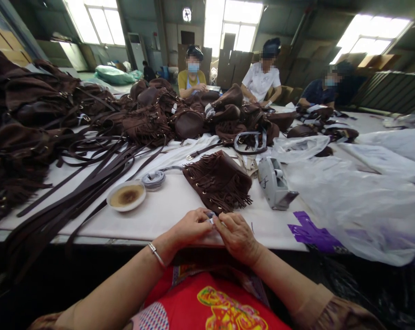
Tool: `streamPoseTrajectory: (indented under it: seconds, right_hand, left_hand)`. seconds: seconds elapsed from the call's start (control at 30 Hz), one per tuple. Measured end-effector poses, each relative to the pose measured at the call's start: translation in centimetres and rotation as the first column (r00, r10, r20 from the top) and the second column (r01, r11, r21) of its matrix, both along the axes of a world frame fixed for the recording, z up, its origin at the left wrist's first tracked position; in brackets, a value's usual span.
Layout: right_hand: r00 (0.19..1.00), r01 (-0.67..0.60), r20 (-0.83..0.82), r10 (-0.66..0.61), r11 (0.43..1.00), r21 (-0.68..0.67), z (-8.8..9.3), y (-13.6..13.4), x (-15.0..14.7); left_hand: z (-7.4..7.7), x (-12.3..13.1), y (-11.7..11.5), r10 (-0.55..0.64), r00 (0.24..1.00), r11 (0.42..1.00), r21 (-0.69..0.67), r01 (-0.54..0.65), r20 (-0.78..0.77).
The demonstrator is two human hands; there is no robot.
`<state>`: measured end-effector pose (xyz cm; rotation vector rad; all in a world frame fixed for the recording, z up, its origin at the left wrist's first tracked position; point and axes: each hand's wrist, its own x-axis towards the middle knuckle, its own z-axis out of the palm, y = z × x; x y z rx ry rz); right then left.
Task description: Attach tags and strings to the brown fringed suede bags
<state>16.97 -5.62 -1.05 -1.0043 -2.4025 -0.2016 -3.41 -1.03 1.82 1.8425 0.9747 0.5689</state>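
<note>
My left hand (193,225) and my right hand (239,236) meet at the near side of the table, fingers closed in a pinch. Between their fingertips is a small grey-white piece (212,219), mostly covered, so its kind cannot be made out. Just beyond lies a dark brown fringed bag (221,181) on its side, with metal eyelets along its edge toward my hands. Whether the piece is joined to the bag is hidden. A grey tape dispenser (275,183) stands right of the bag, and a coiled grey cord (153,179) lies to its left.
A white bowl (127,195) with a tan and brown substance sits left of my hands. Long brown straps (80,197) hang over the front edge. Brown bags (149,121) are heaped behind. Plastic sheeting (352,201) and purple tape (315,231) lie right. Several people work across the table.
</note>
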Motion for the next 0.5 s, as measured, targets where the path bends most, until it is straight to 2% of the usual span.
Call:
streamPoseTrajectory:
  seconds: [0.1, 0.17, 0.27, 0.33, 0.4, 0.47, 0.5]
  right_hand:
    - [0.996, 0.044, -0.081, -0.046, 0.998, -0.034, -0.7, -0.2, -0.6]
    - [0.986, 0.049, -0.157, -0.063, 0.995, -0.087, -0.3, -0.4, -0.7]
    - [0.95, 0.076, -0.293, -0.105, 0.991, -0.109, 2.1, -0.7, 1.0]
    - [0.894, 0.199, -0.394, -0.213, 0.977, -0.077, 4.2, -0.2, 3.9]
    - [0.768, 0.41, -0.504, -0.395, 0.908, -0.086, 6.2, 0.9, 7.8]
    - [0.543, 0.604, -0.59, -0.598, 0.766, -0.221, 7.4, 2.5, 12.0]
    - [0.414, 0.644, -0.598, -0.686, 0.686, -0.34, 7.7, 3.3, 13.8]
  left_hand:
    - [-0.2, 0.2, -0.2, 0.062, 0.998, 0.997, -0.04, -0.061, 0.031]
    - [-0.3, 0.4, -0.4, 0.115, 0.993, 0.992, -0.053, -0.114, 0.019]
    - [-0.3, 0.8, -0.7, 0.175, 0.985, 0.984, -0.038, -0.175, -0.014]
    - [-0.2, 1.0, -0.9, 0.181, 0.983, 0.983, 0.019, -0.18, -0.041]
    - [-0.2, 1.3, -1.0, 0.179, 0.982, 0.98, 0.096, -0.172, -0.063]
    - [-0.4, 1.5, -1.2, 0.173, 0.983, 0.97, 0.187, -0.158, -0.065]
    - [-0.6, 1.6, -1.3, 0.173, 0.983, 0.959, 0.239, -0.155, -0.056]
